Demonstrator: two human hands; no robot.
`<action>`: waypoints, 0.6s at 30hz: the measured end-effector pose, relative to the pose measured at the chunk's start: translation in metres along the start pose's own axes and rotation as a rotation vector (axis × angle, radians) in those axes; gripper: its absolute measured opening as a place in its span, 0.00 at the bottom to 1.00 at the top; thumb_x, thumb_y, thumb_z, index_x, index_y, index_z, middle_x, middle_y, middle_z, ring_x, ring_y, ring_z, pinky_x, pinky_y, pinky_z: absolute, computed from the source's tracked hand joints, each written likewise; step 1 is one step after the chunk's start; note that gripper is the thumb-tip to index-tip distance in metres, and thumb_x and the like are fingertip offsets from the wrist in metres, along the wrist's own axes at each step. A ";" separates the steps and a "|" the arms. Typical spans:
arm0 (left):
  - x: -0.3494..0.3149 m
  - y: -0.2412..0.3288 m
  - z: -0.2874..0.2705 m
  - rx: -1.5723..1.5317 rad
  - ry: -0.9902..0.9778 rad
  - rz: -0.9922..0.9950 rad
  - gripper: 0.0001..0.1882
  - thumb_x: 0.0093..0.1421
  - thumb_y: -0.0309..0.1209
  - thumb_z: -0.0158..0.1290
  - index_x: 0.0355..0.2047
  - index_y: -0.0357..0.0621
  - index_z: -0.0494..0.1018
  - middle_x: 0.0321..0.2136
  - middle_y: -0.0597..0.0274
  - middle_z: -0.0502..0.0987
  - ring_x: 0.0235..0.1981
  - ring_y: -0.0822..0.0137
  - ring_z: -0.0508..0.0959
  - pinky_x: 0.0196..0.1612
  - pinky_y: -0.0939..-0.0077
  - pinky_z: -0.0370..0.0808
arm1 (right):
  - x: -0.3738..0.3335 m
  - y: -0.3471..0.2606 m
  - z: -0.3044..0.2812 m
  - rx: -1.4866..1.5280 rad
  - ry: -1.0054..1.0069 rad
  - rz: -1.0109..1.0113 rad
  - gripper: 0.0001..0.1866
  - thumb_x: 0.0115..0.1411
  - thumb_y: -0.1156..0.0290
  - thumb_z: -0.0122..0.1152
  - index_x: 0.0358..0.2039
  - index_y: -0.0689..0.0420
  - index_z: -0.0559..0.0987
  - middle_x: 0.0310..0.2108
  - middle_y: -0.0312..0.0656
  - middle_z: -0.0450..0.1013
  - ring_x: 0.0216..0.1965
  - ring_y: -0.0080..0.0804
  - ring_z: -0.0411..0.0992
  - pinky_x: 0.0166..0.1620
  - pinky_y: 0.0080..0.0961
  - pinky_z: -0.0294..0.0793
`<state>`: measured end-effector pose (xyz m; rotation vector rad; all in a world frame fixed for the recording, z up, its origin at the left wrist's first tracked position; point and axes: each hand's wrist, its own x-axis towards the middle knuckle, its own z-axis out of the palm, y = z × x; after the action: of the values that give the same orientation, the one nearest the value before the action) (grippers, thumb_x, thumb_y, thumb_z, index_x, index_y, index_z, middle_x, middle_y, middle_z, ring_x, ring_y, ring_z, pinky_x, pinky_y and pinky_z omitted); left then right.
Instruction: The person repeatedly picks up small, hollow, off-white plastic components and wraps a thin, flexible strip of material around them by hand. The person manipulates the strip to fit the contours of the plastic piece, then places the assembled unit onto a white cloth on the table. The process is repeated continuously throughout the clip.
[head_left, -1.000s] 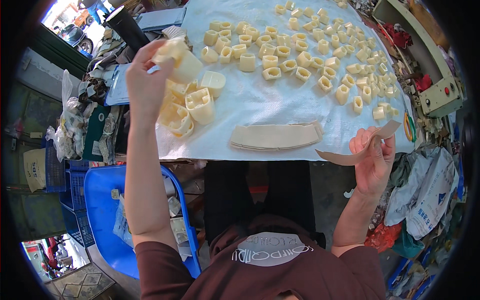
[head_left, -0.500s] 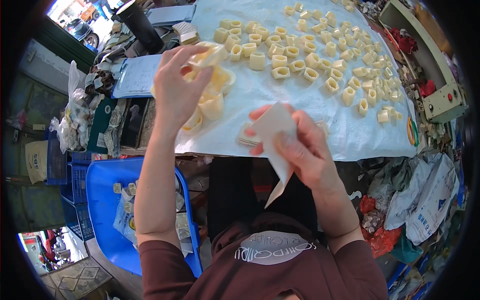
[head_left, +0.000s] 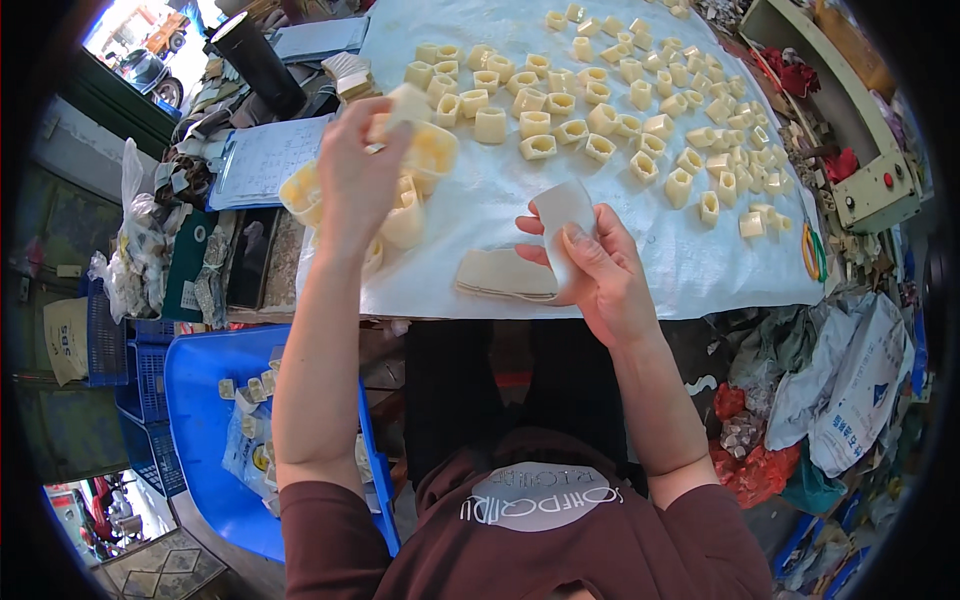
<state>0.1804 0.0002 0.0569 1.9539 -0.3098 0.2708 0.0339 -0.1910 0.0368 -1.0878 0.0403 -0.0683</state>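
Observation:
My left hand (head_left: 358,175) is over a cluster of pale yellow hollow pieces (head_left: 403,222) at the table's left. Between its thumb and fingers is a cream hollow piece (head_left: 409,104), slightly blurred. My right hand (head_left: 605,268), near the table's front edge, pinches a thin off-white sheet piece (head_left: 566,215) between thumb and fingers, the sheet standing up from the grip. Beside that hand lies a flat stack of similar off-white pieces (head_left: 500,274). Many more hollow cream pieces (head_left: 490,125) are spread over the white table cover (head_left: 440,290), toward the back and right.
A blue clipboard with paper (head_left: 265,165) and a black cylinder (head_left: 258,65) are at the left. Scissors with coloured handles (head_left: 812,255) lie at the right edge, by a pale metal frame (head_left: 880,195). A blue chair (head_left: 215,460) stands below left, plastic bags (head_left: 845,395) below right.
The sheet in my right hand has turned from a slanting, drooping position to upright, uncovering the flat stack. My left hand stays over the cluster, still holding a cream piece. The view has shifted slightly.

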 end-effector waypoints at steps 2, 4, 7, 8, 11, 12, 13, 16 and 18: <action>0.001 -0.009 -0.005 -0.142 0.043 -0.098 0.15 0.52 0.28 0.55 0.42 0.44 0.72 0.39 0.51 0.70 0.39 0.65 0.73 0.38 0.77 0.74 | 0.000 0.002 0.000 0.007 -0.003 0.009 0.12 0.63 0.68 0.48 0.43 0.62 0.66 0.44 0.49 0.71 0.41 0.31 0.73 0.45 0.27 0.72; -0.005 -0.013 -0.007 -0.205 0.128 -0.123 0.13 0.51 0.25 0.54 0.39 0.40 0.72 0.38 0.50 0.70 0.40 0.64 0.71 0.34 0.76 0.72 | 0.000 0.004 0.000 0.024 -0.011 0.013 0.12 0.63 0.68 0.48 0.43 0.61 0.66 0.43 0.49 0.71 0.41 0.31 0.73 0.45 0.27 0.73; -0.017 -0.001 -0.003 0.296 0.256 0.022 0.14 0.50 0.23 0.54 0.39 0.42 0.72 0.40 0.51 0.68 0.45 0.60 0.67 0.41 0.73 0.70 | 0.000 0.003 0.001 0.037 -0.003 0.011 0.11 0.63 0.69 0.48 0.43 0.61 0.66 0.43 0.49 0.71 0.41 0.31 0.73 0.45 0.27 0.73; -0.018 0.000 -0.004 0.324 0.232 0.050 0.14 0.49 0.22 0.55 0.39 0.42 0.72 0.41 0.50 0.67 0.47 0.59 0.65 0.43 0.71 0.69 | 0.000 0.003 0.002 0.034 -0.008 0.011 0.11 0.63 0.69 0.48 0.43 0.61 0.66 0.43 0.49 0.71 0.41 0.32 0.73 0.45 0.27 0.73; -0.019 -0.001 -0.005 0.467 0.194 0.224 0.15 0.48 0.21 0.55 0.39 0.45 0.73 0.46 0.50 0.64 0.49 0.55 0.62 0.48 0.68 0.66 | -0.002 0.001 0.002 0.032 -0.016 0.007 0.12 0.63 0.69 0.48 0.43 0.61 0.66 0.42 0.49 0.71 0.41 0.32 0.73 0.45 0.27 0.73; -0.019 -0.004 -0.006 0.553 0.203 0.342 0.15 0.49 0.22 0.55 0.39 0.46 0.74 0.47 0.50 0.63 0.49 0.55 0.63 0.49 0.67 0.66 | -0.003 0.000 0.004 0.036 -0.016 0.002 0.12 0.63 0.69 0.48 0.43 0.61 0.66 0.42 0.49 0.71 0.41 0.33 0.74 0.44 0.27 0.73; -0.019 -0.005 -0.006 0.639 0.212 0.461 0.15 0.49 0.23 0.56 0.39 0.48 0.75 0.48 0.50 0.62 0.50 0.55 0.63 0.51 0.67 0.65 | -0.004 -0.001 0.006 0.039 -0.016 -0.003 0.12 0.63 0.69 0.48 0.43 0.61 0.66 0.42 0.49 0.71 0.41 0.33 0.74 0.44 0.27 0.73; -0.012 0.002 -0.013 0.884 0.127 0.594 0.15 0.50 0.21 0.54 0.40 0.47 0.75 0.49 0.50 0.62 0.52 0.52 0.60 0.52 0.65 0.63 | -0.006 -0.002 0.012 0.069 0.019 -0.043 0.11 0.63 0.69 0.48 0.43 0.61 0.66 0.41 0.49 0.72 0.41 0.33 0.74 0.44 0.28 0.74; -0.007 0.007 -0.019 0.945 0.107 0.567 0.12 0.53 0.24 0.51 0.39 0.48 0.75 0.48 0.48 0.63 0.49 0.51 0.63 0.51 0.64 0.64 | -0.007 -0.005 0.011 0.067 -0.022 -0.039 0.11 0.63 0.69 0.48 0.42 0.61 0.66 0.40 0.49 0.72 0.41 0.34 0.73 0.44 0.29 0.74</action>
<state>0.1709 0.0158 0.0683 2.7177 -0.7641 1.0345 0.0270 -0.1831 0.0463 -1.0224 -0.0032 -0.0919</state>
